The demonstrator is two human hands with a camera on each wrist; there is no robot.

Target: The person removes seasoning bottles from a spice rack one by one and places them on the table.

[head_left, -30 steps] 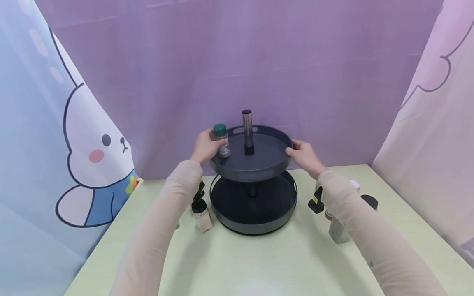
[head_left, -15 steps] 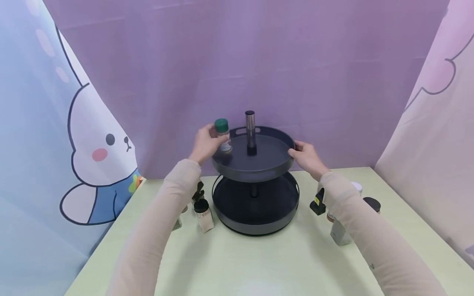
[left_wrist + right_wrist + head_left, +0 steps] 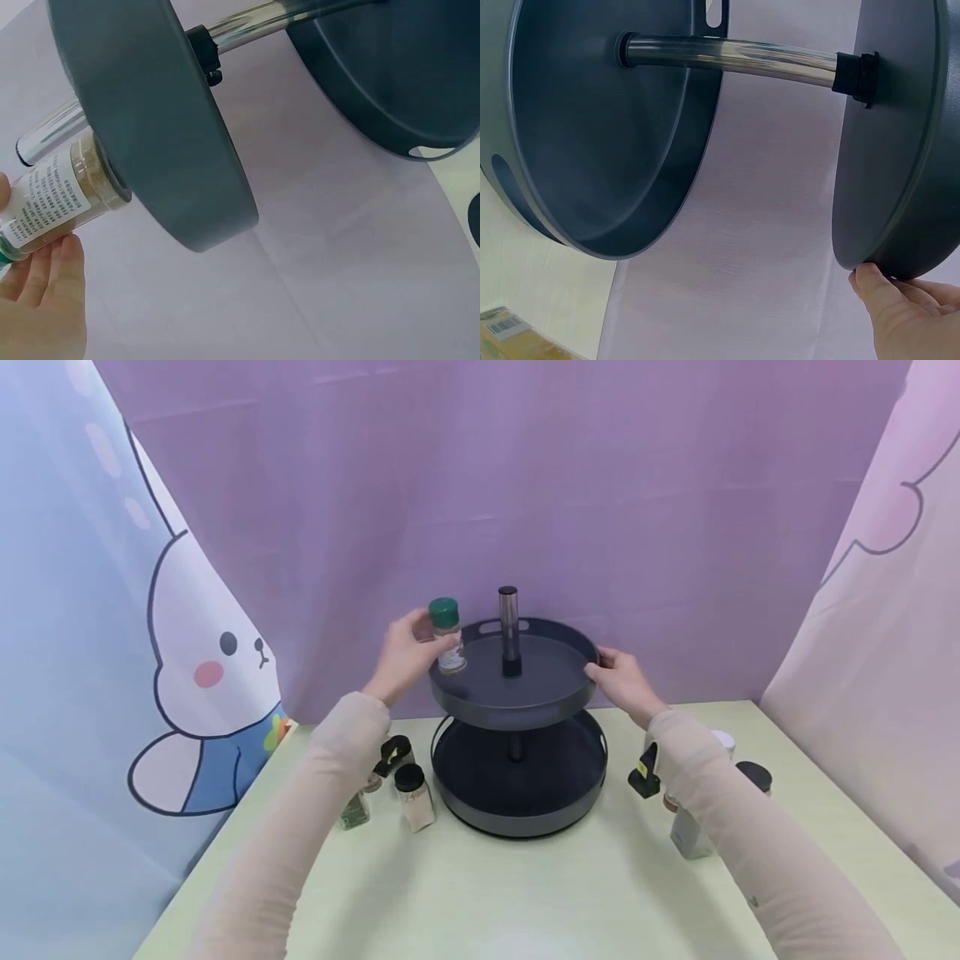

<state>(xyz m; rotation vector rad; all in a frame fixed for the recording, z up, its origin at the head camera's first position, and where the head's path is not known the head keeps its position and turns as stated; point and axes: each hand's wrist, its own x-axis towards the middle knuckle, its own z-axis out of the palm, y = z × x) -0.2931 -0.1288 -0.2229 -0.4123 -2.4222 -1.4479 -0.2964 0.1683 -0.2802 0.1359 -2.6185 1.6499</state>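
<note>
My left hand (image 3: 408,652) grips a spice jar (image 3: 450,652) with a green cap, upright at the left side of the upper tray. A printed white label and brownish contents show on the jar (image 3: 56,199) in the left wrist view. The dark two-tier turntable rack (image 3: 517,714) has a metal post (image 3: 509,627) rising through its upper tray. On that tray's right rim, my right hand (image 3: 624,683) pinches the edge; the right wrist view shows the thumb of the hand (image 3: 915,322) against the tray's underside. Whether the jar's base touches the tray is unclear.
Left of the rack stand a black-capped jar (image 3: 415,802), a jar with green contents (image 3: 356,812) and another dark-lidded one (image 3: 397,750). Several more containers, including a grey one (image 3: 688,835), are partly behind the right sleeve. A purple curtain (image 3: 480,485) hangs behind the table (image 3: 495,893).
The left hand has raised the jar slightly and shifted it left relative to the tray. The left forearm has moved left, uncovering more jars. The right hand keeps its place on the rim.
</note>
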